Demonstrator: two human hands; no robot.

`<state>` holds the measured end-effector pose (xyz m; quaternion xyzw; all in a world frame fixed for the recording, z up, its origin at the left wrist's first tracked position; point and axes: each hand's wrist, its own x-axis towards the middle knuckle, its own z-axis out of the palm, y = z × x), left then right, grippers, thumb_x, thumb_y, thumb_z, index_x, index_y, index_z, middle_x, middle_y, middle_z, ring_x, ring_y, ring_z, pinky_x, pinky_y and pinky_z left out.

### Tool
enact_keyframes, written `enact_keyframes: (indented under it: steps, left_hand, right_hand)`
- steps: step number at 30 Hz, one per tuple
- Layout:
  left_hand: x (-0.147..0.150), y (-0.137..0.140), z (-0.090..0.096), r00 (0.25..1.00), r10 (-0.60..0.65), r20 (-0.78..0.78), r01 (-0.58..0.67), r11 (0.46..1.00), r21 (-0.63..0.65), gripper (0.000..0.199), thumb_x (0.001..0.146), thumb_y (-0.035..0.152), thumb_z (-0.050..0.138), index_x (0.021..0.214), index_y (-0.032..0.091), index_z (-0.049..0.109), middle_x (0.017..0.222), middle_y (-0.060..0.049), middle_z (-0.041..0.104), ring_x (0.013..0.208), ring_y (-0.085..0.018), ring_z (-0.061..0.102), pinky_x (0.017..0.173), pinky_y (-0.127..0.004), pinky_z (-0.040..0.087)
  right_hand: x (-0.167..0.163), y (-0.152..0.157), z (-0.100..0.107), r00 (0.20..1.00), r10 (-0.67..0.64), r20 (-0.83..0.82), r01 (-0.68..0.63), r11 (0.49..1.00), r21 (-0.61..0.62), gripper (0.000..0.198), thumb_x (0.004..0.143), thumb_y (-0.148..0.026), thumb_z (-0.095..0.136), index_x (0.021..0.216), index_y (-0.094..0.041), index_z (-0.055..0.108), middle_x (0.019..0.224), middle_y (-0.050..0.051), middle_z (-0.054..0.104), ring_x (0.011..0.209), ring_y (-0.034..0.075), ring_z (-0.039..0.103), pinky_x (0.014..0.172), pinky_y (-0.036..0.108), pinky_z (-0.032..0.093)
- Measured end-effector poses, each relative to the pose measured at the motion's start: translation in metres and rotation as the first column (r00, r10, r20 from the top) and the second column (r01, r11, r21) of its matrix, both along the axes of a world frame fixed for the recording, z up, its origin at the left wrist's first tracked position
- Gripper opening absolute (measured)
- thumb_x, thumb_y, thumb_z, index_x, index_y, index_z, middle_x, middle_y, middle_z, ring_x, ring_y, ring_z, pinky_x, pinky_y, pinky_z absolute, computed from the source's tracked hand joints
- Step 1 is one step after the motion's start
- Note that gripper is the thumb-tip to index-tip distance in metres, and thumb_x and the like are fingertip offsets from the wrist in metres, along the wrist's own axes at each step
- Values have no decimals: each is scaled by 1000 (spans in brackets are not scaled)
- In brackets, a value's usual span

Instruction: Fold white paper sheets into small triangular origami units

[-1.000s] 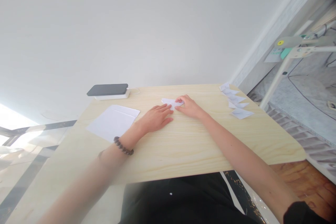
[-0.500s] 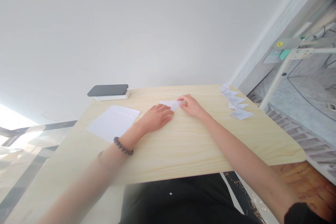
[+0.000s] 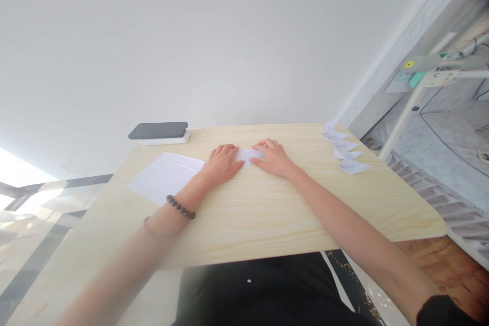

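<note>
A small folded piece of white paper [image 3: 246, 156] lies on the wooden table between my hands, with a crease showing near its middle. My left hand [image 3: 223, 164] grips its left edge between thumb and fingers. On the opposite edge, my right hand [image 3: 272, 158] pinches the paper the same way. Both hands rest low, close to the tabletop. Parts of the paper are hidden beneath my fingertips. A stack of white paper sheets [image 3: 164, 177] lies left of my left hand, partly covered by that forearm, which wears a dark bead bracelet.
Several folded white paper pieces [image 3: 352, 166] stand in a row at the table's right side. At the back left, a dark phone [image 3: 158, 130] sits on a white block with a cable. The wooden table [image 3: 244, 224] backs onto a wall; a white metal frame [image 3: 405, 117] stands to the right.
My left hand has drawn back from lying flat over the paper to gripping its left edge. My right hand has spread thumb and fingers onto the right edge, and more of the paper shows.
</note>
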<state>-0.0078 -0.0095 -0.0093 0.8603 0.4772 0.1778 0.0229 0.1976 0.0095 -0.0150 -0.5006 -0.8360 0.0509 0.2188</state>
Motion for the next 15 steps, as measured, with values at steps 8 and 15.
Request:
enact_keyframes:
  steps: [8,15]
  left_hand:
    - [-2,0,0,1000,0,20,1,999,-32,50,79,51,37,119,22,42,112,-10,42,104,-26,39,90,-45,31]
    - [-3,2,-3,997,-21,77,23,999,-31,53,79,52,39,121,20,39,114,-10,41,106,-25,38,92,-43,31]
  right_hand:
    - [-3,-1,2,998,40,-47,-42,998,-36,38,75,-44,49,107,-24,54,107,5,49,101,21,42,89,38,33]
    - [-4,-1,3,995,58,-77,-59,998,-11,38,74,-42,52,108,-25,53,105,5,49,100,21,42,89,37,32]
